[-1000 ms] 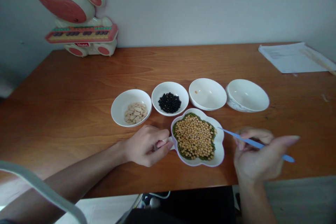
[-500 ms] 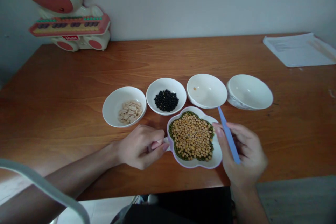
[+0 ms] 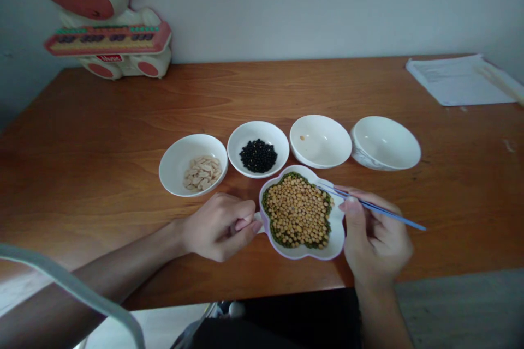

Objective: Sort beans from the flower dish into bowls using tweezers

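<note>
My left hand (image 3: 223, 226) is closed around the short handle of a white flower-shaped dish (image 3: 336, 234) with a lilac outer edge. Yellow soybeans (image 3: 298, 210) fill its middle, and small green beans (image 3: 282, 241) show around their border. In my right hand (image 3: 379, 234), thin blue tweezers (image 3: 380, 209) are pinched between thumb and fingers. Their tips point left, over the dish's right upper edge, near the beans. Whether the tips touch a bean, I cannot tell.
Behind the dish, four white bowls form a row: one with pale flat seeds (image 3: 202, 173), one with black beans (image 3: 258, 155), one with a single bean (image 3: 302, 137), and a bare patterned bowl (image 3: 387, 144). A toy keyboard (image 3: 110, 41) and papers (image 3: 462, 80) lie farther back.
My right hand has turned the tweezers from a steep, broad-side position to a flatter, edge-on one, with tips now over the dish. My left hand keeps its hold on the handle.
</note>
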The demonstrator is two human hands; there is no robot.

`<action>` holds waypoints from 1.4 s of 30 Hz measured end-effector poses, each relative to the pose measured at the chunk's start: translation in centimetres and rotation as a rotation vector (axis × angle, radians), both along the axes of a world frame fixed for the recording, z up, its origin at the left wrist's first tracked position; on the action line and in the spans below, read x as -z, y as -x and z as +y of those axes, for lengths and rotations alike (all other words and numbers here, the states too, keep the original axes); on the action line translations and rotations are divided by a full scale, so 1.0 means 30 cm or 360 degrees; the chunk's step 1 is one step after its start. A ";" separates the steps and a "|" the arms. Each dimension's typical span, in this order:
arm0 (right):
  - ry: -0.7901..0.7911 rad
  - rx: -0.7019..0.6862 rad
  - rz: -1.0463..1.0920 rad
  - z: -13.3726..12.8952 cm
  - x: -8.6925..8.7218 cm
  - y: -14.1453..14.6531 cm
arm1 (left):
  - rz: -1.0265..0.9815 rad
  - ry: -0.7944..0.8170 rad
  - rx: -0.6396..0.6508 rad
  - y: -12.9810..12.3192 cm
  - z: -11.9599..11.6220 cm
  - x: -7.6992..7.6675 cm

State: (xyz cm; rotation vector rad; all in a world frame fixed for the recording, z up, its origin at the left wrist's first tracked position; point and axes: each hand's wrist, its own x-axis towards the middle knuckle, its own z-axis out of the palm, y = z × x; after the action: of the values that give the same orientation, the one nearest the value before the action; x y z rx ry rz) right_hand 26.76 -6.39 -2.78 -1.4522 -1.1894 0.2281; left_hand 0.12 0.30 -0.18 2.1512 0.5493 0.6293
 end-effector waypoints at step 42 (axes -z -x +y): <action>0.0061 -0.0278 -0.0550 0.010 -0.025 -0.037 | -0.0028 -0.0011 0.0002 0.002 0.000 0.005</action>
State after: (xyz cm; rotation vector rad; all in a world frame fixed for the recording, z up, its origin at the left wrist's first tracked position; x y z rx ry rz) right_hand 27.88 -6.08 -2.03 -1.4593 -1.6030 0.1219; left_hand 0.07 0.29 -0.34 2.1506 0.5368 0.6499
